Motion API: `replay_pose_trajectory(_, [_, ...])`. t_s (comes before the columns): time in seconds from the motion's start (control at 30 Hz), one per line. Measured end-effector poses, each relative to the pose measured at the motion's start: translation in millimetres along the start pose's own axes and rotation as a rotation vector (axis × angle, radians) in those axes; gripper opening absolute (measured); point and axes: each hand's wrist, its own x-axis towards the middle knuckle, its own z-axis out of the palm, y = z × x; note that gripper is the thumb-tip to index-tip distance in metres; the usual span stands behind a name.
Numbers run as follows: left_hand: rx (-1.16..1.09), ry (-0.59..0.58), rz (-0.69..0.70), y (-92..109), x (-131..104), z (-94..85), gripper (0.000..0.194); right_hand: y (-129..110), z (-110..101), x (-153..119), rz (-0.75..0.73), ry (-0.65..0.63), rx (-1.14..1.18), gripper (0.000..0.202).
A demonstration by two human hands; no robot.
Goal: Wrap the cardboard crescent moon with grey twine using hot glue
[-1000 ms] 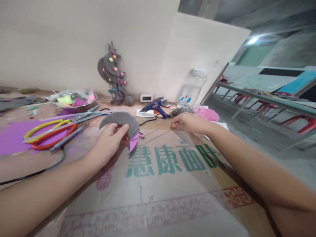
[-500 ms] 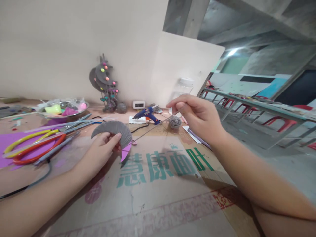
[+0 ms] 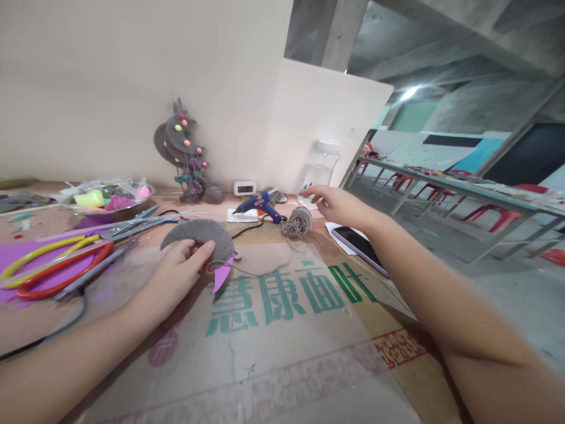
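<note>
Yarn strand (image 3: 260, 274): drawn taut toward your right hand (image 3: 342, 203) earlier, now slack over the cardboard (image 3: 273, 353). Grey-wrapped crescent (image 3: 203, 231), purple tip bare: pinched between thumb and fingers of your left hand (image 3: 179, 268), above the cardboard's far edge. Probably light, bendable, windings apt to slip; best held mid-curve. Your right hand: fingers curled near the yarn ball (image 3: 297, 222); contents, if any, cannot be told.

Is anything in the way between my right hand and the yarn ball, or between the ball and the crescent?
Nothing visible blocks your right hand from the yarn ball. Between the ball and the crescent there's only a slack strand; the glue gun and its cord lie just behind that path.
</note>
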Motion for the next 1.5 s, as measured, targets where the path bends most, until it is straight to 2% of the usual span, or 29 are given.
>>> replay_pose_trajectory(0.07, [0.018,0.001,0.009,-1,0,-0.2,0.032,15,23,5,-0.151,-0.063,-0.067,0.068])
replay_pose_trajectory(0.1, [0.030,0.002,0.020,-2,0,-0.4,0.032,20,32,6,-0.180,-0.082,-0.119,0.067])
replay_pose_trajectory(0.2, [0.058,-0.003,0.035,-6,1,-0.7,0.032,28,42,5,-0.137,-0.154,-0.275,0.050])
replay_pose_trajectory(0.27, [0.055,-0.012,0.018,-7,2,-0.6,0.032,33,38,4,-0.072,-0.144,-0.335,0.042])
replay_pose_trajectory(0.37, [0.038,-0.033,0.014,-6,2,-0.2,0.033,44,21,2,0.046,-0.137,-0.410,0.045])
replay_pose_trajectory(0.47, [0.017,-0.043,0.022,-3,1,0.1,0.032,50,6,-2,0.135,-0.230,-0.436,0.051])
replay_pose_trajectory(0.53, [0.018,-0.043,0.026,-2,1,0.2,0.032,47,-1,-3,0.140,-0.268,-0.410,0.055])
replay_pose_trajectory(0.63, [0.026,-0.047,0.026,-1,1,0.2,0.031,34,1,0,0.152,-0.142,-0.291,0.048])
replay_pose_trajectory(0.7, [0.036,-0.045,0.028,0,1,0.2,0.030,24,13,7,0.184,-0.041,-0.205,0.042])
replay_pose_trajectory(0.8, [0.069,-0.042,0.039,1,0,0.4,0.031,16,45,20,0.202,-0.008,-0.142,0.041])
replay_pose_trajectory(0.9, [0.088,-0.058,0.038,1,0,0.7,0.032,20,74,27,0.233,-0.010,-0.070,0.025])
replay_pose_trajectory(1.0, [0.123,-0.063,0.041,1,0,0.6,0.032,27,87,28,0.280,0.040,0.055,0.015])
replay_pose_trajectory(1.1, [0.160,-0.060,0.040,1,0,0.3,0.033,32,81,29,0.339,0.132,0.230,0.015])
replay_pose_trajectory(1.27, [0.145,-0.049,0.008,0,-1,1.0,0.034,35,48,36,0.402,0.314,0.558,0.019])
replay_pose_trajectory(1.43, [0.126,-0.059,0.022,0,0,1.5,0.033,30,11,31,0.339,0.392,0.803,0.010])
replay_pose_trajectory(1.5, [0.130,-0.063,0.026,-1,1,1.4,0.033,24,-2,25,0.268,0.403,0.901,0.012])
